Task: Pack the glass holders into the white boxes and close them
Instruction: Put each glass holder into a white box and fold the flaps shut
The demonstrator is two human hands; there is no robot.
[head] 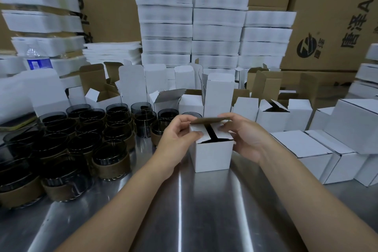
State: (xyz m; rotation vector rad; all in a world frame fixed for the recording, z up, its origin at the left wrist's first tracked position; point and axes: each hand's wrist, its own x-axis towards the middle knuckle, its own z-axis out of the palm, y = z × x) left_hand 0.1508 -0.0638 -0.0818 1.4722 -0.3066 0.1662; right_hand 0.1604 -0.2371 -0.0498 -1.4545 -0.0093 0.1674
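Brown cartons wall off the far side. Steel desk carries everything. Far centre: stacks of flat white blanks. On your left: glass holders, dark glass with brown sleeves, packed touching each other, some stacked. On your right: closed boxes in a row. Between the stacks and your hands: open boxes, lids up. White box stands upright on the desk at centre, near the closest glass holders, left of the closed boxes. Its two side flaps are folded in with a dark slit between them; can't tell what's inside. Your left hand pinches the left flap, thumb on top, fingers curled at the far edge. Your right hand grips the right side, fingers curled onto the right flap and a brown-faced flap at the far edge. Water bottle sits far left
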